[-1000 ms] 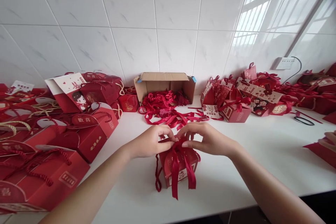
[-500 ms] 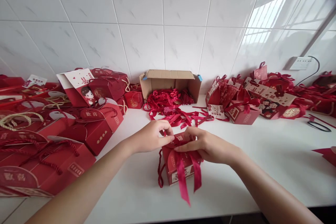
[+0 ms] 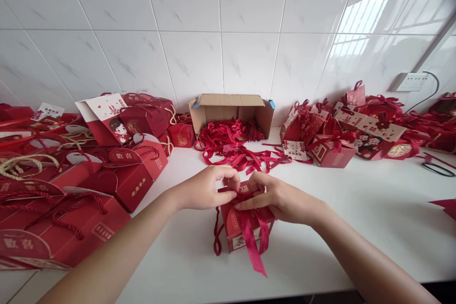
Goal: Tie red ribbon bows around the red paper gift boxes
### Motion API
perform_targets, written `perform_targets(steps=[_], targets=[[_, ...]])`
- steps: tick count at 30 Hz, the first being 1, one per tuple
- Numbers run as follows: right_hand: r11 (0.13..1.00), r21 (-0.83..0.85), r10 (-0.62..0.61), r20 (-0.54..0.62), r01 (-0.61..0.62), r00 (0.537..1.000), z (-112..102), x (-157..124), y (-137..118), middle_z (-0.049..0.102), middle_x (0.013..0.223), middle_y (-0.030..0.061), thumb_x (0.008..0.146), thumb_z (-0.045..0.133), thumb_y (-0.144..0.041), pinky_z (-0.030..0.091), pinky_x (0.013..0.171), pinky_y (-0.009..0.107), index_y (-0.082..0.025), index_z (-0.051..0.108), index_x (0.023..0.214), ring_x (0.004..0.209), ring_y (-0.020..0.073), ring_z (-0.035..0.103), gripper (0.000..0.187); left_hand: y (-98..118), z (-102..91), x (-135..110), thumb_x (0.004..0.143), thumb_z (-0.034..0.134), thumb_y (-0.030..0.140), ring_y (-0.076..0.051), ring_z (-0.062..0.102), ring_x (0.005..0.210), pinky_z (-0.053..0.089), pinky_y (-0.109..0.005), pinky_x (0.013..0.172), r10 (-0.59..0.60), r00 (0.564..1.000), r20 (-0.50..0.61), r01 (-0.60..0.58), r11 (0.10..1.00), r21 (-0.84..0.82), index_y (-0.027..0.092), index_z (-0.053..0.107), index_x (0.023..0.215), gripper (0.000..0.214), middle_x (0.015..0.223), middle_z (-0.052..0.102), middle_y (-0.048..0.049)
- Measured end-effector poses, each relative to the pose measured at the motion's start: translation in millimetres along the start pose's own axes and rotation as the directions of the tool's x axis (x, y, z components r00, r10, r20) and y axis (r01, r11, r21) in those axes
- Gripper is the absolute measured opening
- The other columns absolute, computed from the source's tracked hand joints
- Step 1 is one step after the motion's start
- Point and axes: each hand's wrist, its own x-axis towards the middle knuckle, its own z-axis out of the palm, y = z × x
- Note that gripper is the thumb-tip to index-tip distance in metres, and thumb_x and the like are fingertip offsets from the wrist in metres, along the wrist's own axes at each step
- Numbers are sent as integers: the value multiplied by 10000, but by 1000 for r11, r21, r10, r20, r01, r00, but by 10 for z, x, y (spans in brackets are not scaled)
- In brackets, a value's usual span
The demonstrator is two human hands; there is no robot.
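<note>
A small red gift box (image 3: pixel 233 221) stands upright on the white table in front of me. Across its top lies a crimson satin ribbon (image 3: pixel 254 247), whose two tails hang down the near side. My left hand (image 3: pixel 213 187) is at the top left of the box, thumb and fingers pinched on the ribbon. From the right, my right hand (image 3: pixel 274 197) pinches the ribbon too, thumb stretched over the box lid. The knot area is partly hidden by my fingers. A twisted red cord handle (image 3: pixel 216 232) droops along the box's left side.
An open cardboard carton (image 3: pixel 231 100) spills loose red ribbons (image 3: pixel 245 156) behind the box. Many red boxes with cord handles (image 3: pixel 89 218) crowd the left. Ribbon-tied boxes (image 3: pixel 335 149) stand at the right, near a black loop (image 3: pixel 437 169) and a wall socket (image 3: pixel 409 82).
Both hands stay at the top of the box with small finger movements. The ribbon tails have swung: the longer one now hangs further right, and the other sits closer to the box.
</note>
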Motion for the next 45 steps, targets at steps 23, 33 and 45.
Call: perform_targets(steps=[23, 33, 45], targets=[[999, 51, 1, -4, -1, 1000, 46, -1, 15, 466, 921, 69, 873, 580, -192, 514, 695, 310, -259, 684, 1132, 836, 172, 518, 287, -10, -132, 18, 855, 537, 362, -153, 507, 862, 410, -278, 805, -26, 991, 132, 31, 999, -38, 209, 544, 860, 153, 937, 524, 1], [996, 59, -59, -57, 63, 997, 45, 22, -3, 490, 959, 72, 875, 578, -177, 530, 718, 284, -247, 698, 1100, 875, 165, 541, 265, -9, -51, 47, 868, 513, 422, -193, 450, 1099, 425, -292, 909, 6, 988, 155, 10, 995, -104, 213, 571, 764, 241, 1125, 497, -37], [994, 61, -83, -63, 86, 995, 45, 29, 3, 494, 991, 80, 881, 571, -178, 526, 740, 279, -240, 698, 1107, 898, 164, 541, 266, -182, 39, 49, 832, 587, 400, -226, 480, 1159, 368, -345, 978, 41, 999, 13, -38, 984, -176, 185, 516, 645, 294, 1246, 563, -40]])
